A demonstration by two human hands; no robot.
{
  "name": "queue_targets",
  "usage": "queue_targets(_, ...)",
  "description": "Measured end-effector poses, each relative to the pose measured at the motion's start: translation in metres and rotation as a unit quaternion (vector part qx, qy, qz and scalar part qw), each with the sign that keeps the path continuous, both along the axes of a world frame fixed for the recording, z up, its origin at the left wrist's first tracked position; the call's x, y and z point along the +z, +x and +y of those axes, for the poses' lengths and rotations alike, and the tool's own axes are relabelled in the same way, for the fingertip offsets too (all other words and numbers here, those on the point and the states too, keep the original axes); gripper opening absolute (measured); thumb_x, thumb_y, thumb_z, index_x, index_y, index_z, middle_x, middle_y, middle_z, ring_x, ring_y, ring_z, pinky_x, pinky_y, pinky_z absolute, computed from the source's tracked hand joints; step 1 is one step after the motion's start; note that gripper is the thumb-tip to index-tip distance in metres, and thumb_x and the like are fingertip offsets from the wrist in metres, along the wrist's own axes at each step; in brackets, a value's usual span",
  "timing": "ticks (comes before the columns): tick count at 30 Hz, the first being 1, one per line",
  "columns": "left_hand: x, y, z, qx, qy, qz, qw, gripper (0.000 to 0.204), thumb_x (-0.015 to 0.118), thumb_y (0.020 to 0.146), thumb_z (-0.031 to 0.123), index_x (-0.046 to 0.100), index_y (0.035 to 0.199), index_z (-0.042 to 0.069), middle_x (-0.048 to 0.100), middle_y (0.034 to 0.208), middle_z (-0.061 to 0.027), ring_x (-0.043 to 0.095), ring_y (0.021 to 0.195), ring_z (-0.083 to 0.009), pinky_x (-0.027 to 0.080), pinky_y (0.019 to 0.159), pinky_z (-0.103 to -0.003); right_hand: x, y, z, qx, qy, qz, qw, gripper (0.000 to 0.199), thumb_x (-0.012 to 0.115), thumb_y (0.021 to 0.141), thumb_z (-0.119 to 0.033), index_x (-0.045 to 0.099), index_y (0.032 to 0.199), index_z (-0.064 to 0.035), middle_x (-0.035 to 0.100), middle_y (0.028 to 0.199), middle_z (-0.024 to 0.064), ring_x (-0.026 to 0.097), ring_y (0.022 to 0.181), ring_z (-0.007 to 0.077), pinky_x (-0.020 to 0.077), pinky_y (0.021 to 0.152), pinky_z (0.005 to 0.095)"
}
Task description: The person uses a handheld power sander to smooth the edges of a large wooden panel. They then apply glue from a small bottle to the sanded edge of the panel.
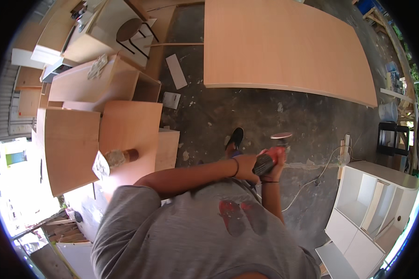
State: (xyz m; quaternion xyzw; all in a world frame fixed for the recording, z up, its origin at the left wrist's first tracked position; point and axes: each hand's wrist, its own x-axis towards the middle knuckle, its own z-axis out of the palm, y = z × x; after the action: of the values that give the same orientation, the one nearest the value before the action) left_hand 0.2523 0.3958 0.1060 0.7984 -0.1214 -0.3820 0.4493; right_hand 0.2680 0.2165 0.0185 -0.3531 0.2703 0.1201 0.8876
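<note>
An angle grinder (266, 163) with a red and black body is held in front of my torso, right of centre. Its round flat disc (281, 136) sits at the far end, off the floor and apart from any board. My left hand (248, 168) closes round the rear, dark part of the body, with the left forearm reaching across from the left. Around the red front part wraps my right hand (277, 172), its fingers partly hidden by the tool. The grinder's underside and switch are hidden.
A large wood-faced panel (284, 51) lies ahead. Wooden cabinet boxes (74, 144) crowd the left, with a round stool (129, 29) behind. A white shelf unit (358, 200) stands right. Near it a pale cable (307, 183) trails over the concrete floor (205, 121).
</note>
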Motion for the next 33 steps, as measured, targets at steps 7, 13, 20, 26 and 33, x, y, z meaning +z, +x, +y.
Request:
queue_targets(7,-0.029,0.045,0.067,-0.018,0.012,0.120,0.993,0.085,0.066,0.069,0.036,0.026,0.128,-0.010,0.059,0.103,-0.0253,0.060,0.096,-0.0344,0.046,0.082,-0.037,-0.007,0.048,0.080,0.029,0.134,0.123,0.983,0.044,0.065,0.077,-0.034,0.044,0.107,-0.0094,0.054,0.089,0.0153,0.058,0.078,0.0304,0.0509,0.072,0.0476)
queue_targets(13,-0.013,0.121,0.137,0.030,0.077,0.118,0.990,0.079,0.060,0.073,0.031,0.024,0.132,-0.007,0.061,0.094,-0.0261,0.063,0.085,-0.0337,0.048,0.075,-0.039,-0.016,0.120,0.155,0.030,0.153,0.141,0.978,0.046,0.066,0.074,-0.036,0.046,0.105,-0.0085,0.055,0.089,0.0152,0.059,0.078,0.0294,0.0502,0.071,0.0460)
queue_targets(20,-0.057,0.136,0.224,0.004,0.064,0.128,0.990,0.077,0.063,0.070,0.039,0.031,0.121,-0.011,0.059,0.098,-0.0324,0.059,0.092,-0.0428,0.047,0.081,-0.042,-0.059,0.125,0.241,0.031,0.132,0.173,0.976,0.045,0.067,0.071,-0.037,0.048,0.101,-0.0083,0.055,0.085,0.0144,0.058,0.077,0.0286,0.0506,0.068,0.0434)
queue_targets(26,-0.084,0.141,0.268,-0.027,0.037,0.200,0.979,0.079,0.064,0.068,0.039,0.030,0.121,-0.009,0.058,0.096,-0.0330,0.059,0.091,-0.0434,0.047,0.081,-0.042,-0.075,0.117,0.285,-0.011,0.107,0.229,0.968,0.045,0.065,0.072,-0.037,0.046,0.101,-0.0088,0.056,0.079,0.0151,0.059,0.068,0.0277,0.0528,0.062,0.0422)
queue_targets(33,-0.091,0.160,0.311,-0.034,0.068,0.221,0.972,0.080,0.065,0.068,0.032,0.029,0.128,-0.005,0.060,0.090,-0.0295,0.061,0.086,-0.0410,0.047,0.077,-0.042,-0.089,0.130,0.332,-0.036,0.193,0.303,0.933,0.049,0.067,0.069,-0.036,0.047,0.103,-0.0060,0.055,0.081,0.0131,0.059,0.070,0.0275,0.0526,0.064,0.0413)
